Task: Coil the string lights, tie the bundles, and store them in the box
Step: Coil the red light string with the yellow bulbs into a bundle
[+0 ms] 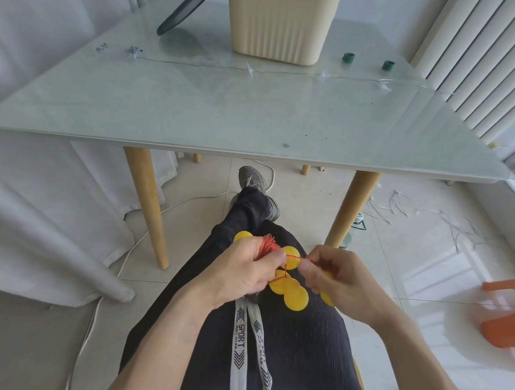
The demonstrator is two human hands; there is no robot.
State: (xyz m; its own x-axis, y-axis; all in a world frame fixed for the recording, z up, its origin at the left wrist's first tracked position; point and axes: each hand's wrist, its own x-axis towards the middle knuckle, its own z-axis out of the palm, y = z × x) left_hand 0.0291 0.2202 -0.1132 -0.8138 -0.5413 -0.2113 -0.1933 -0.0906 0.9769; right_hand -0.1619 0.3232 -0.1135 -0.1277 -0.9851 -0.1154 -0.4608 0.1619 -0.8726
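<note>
Over my lap, my left hand (250, 271) grips a coiled bundle of orange cord (270, 245) with several yellow discs (295, 295) hanging from it. My right hand (332, 275) pinches a strand of the orange cord just right of the bundle, pulled taut between the two hands. A beige ribbed box (282, 27) stands at the back of the glass table (189, 109). A thin clear string of lights (246, 68) lies stretched across the table in front of the box.
Two small green tie rolls (348, 57) (388, 65) lie right of the box. A dark round object (180, 13) leans at the back left. Loose white strings (426, 212) and a cable (130, 251) lie on the floor. An orange stool (505, 317) stands at my right.
</note>
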